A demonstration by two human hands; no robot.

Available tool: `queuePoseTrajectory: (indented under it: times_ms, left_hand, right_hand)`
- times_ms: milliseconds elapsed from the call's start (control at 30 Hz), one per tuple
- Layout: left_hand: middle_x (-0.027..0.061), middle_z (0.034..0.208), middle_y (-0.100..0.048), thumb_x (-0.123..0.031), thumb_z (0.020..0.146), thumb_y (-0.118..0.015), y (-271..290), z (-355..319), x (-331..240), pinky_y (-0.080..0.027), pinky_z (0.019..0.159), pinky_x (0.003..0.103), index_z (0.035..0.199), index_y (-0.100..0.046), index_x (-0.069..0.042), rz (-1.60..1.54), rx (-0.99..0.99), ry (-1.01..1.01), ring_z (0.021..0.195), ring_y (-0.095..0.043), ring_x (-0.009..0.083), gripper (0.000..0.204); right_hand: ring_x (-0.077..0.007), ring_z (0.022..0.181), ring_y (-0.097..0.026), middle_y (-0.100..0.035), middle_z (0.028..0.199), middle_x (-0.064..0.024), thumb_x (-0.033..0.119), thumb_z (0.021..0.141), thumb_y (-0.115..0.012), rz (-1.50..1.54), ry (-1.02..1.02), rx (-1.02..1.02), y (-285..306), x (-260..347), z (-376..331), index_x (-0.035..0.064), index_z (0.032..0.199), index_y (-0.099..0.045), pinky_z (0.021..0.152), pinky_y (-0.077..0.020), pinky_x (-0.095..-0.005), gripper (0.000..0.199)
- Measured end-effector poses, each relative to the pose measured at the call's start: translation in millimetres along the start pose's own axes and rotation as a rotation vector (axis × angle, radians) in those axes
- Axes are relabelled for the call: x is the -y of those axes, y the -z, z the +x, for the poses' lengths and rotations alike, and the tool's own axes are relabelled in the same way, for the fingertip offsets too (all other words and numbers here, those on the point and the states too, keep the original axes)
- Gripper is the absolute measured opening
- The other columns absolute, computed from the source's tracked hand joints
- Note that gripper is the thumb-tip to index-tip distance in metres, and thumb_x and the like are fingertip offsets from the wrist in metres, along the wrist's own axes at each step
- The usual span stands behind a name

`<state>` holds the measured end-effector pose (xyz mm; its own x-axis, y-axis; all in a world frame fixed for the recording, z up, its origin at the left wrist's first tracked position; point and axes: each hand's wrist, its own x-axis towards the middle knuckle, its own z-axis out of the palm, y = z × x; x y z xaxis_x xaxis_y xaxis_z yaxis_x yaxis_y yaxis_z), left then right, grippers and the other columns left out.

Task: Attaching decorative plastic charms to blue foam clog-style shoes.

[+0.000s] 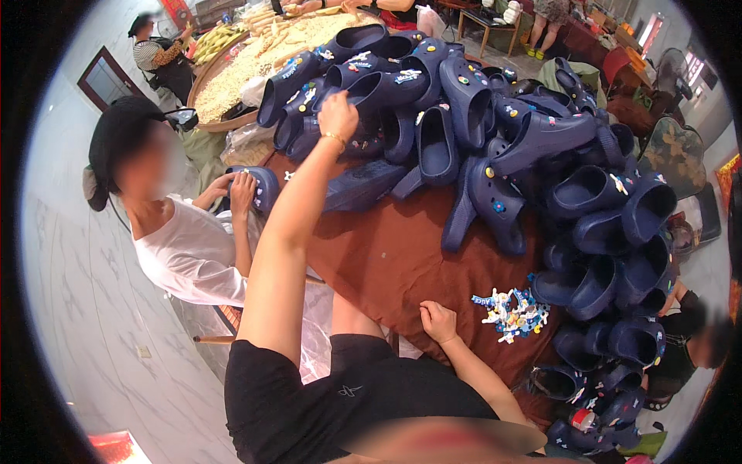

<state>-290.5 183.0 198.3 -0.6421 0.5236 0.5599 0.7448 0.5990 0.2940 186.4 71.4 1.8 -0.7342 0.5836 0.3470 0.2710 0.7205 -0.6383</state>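
Note:
My left arm stretches across to a big pile of dark blue clogs (pixel 437 143). Up there my left hand (pixel 338 116), with a gold bracelet at the wrist, is closed in front of the clogs; what its fingers hold, if anything, is hidden. Low over the brown cloth (pixel 386 255), my right hand (pixel 439 322) is also closed, fingers curled in, and its contents cannot be made out. Just right of it lies a small heap of white, blue and yellow shoe charms (pixel 514 313). Many of the clogs carry similar charms.
At my left, a person in white (pixel 189 247) handles a blue clog (pixel 259 185). More clogs (pixel 610 271) line the right side, where another person (pixel 688 348) sits. A red-labelled bottle (pixel 583 420) lies among them. Behind stands a wide round tray (pixel 202 87) of pale pieces.

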Motion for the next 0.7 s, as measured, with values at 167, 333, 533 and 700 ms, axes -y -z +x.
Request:
queuePoseTrajectory:
  times_ms: [167, 333, 533, 700]
  left_hand:
    - [0.022, 0.12, -0.058, -0.033, 0.087, -0.053, -33.8, 58.9, 48.6, -0.045, 0.094, 0.046, 0.121, -0.055, -0.002, -0.033, 0.078, 0.227, 0.111, -0.056, 0.0356, 0.046]
    - [0.0259, 0.128, -0.052, -0.04, 0.084, -0.053, -63.9, 90.6, 76.7, -0.037, 0.103, 0.04, 0.134, -0.045, 0.002, -0.174, 0.249, 0.245, 0.121, -0.05, 0.0362, 0.065]
    - [0.0125, 0.097, -0.07, -0.034, 0.076, -0.066, -70.1, 104.7, 65.8, -0.049, 0.087, 0.036, 0.093, -0.075, -0.013, -0.204, 0.26, 0.346, 0.094, -0.067, 0.0262, 0.029]
    - [0.0132, 0.097, -0.069, -0.028, 0.08, -0.063, -63.5, 104.6, 53.5, -0.049, 0.086, 0.038, 0.093, -0.071, -0.011, -0.113, 0.11, 0.314, 0.095, -0.065, 0.0279, 0.023]
  right_hand:
    - [-0.0271, 0.067, -0.066, -0.067, 0.077, -0.0102, 0.011, 0.08, -0.062, 0.083, -0.04, -0.011, -0.6, -2.3, 1.9, 0.008, 0.084, -0.064, 0.058, -0.0529, -0.0347, 0.005]
    - [-0.0245, 0.059, -0.064, -0.065, 0.072, -0.0079, 0.012, 0.079, -0.064, 0.077, -0.021, 0.007, 1.7, -3.9, 5.4, 0.0081, 0.082, -0.062, 0.053, -0.0509, -0.0329, 0.005]
    - [-0.0237, 0.057, -0.063, -0.063, 0.069, -0.0073, 0.012, 0.079, -0.064, 0.069, -0.032, 0.035, 2.4, -4.9, 6.2, 0.0081, 0.082, -0.062, 0.051, -0.05, -0.0321, 0.005]
    - [-0.0241, 0.057, -0.062, -0.063, 0.068, -0.0073, 0.012, 0.078, -0.064, 0.064, -0.043, 0.039, 1.7, -5.0, 6.2, 0.0084, 0.08, -0.062, 0.05, -0.0497, -0.0327, 0.004]
